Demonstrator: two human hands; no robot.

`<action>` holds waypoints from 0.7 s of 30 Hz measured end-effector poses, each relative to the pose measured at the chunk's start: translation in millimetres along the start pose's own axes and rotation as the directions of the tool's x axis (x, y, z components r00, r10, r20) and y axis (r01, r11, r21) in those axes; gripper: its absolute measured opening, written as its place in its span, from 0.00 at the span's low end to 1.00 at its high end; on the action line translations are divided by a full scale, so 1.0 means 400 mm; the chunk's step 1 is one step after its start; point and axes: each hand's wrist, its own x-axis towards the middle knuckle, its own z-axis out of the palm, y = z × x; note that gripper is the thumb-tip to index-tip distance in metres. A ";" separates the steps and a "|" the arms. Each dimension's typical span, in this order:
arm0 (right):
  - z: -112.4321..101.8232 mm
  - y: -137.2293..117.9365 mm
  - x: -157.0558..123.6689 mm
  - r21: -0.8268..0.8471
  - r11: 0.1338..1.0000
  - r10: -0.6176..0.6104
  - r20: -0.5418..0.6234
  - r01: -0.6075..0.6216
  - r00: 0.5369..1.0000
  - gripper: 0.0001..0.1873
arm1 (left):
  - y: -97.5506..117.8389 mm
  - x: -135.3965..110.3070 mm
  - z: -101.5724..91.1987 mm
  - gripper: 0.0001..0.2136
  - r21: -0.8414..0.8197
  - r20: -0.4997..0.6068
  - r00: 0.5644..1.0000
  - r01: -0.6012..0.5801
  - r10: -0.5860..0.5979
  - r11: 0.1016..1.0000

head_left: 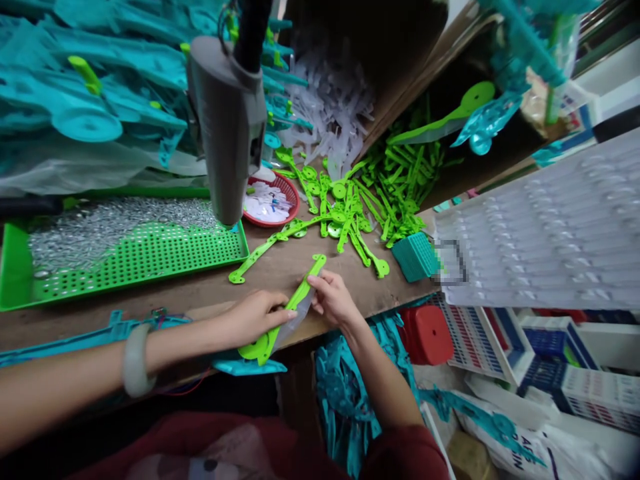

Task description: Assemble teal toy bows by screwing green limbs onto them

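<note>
Grey tapered machine head (227, 127): top cut off by frame edge. Red round plastic bowl (294, 200) just R of it, part-hidden behind it; white bits (267, 200) in it too small to ID. Green perforated plastic tray (150, 257) lower L of machine head runs out of frame; silver bits (100, 230) too small to tell. Below machine head, left hand (257, 315) covers mid-section of long lime-green flat plastic part (301, 291); clear film piece (291, 325) under it mostly hidden. Pixelated patch (450, 261) far R of machine head: unreadable.

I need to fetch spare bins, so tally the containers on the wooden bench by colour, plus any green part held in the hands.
Green perforated tray: 1
Red round basket: 1
Teal small basket: 1
Green part held by left hand and right hand: 1
Total: 4
</note>
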 end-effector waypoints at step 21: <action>-0.042 -0.037 -0.048 -0.498 0.840 -0.389 -0.272 0.217 0.880 0.30 | -0.092 -0.198 -0.254 0.19 0.671 -0.352 0.879 -0.003 0.322 0.742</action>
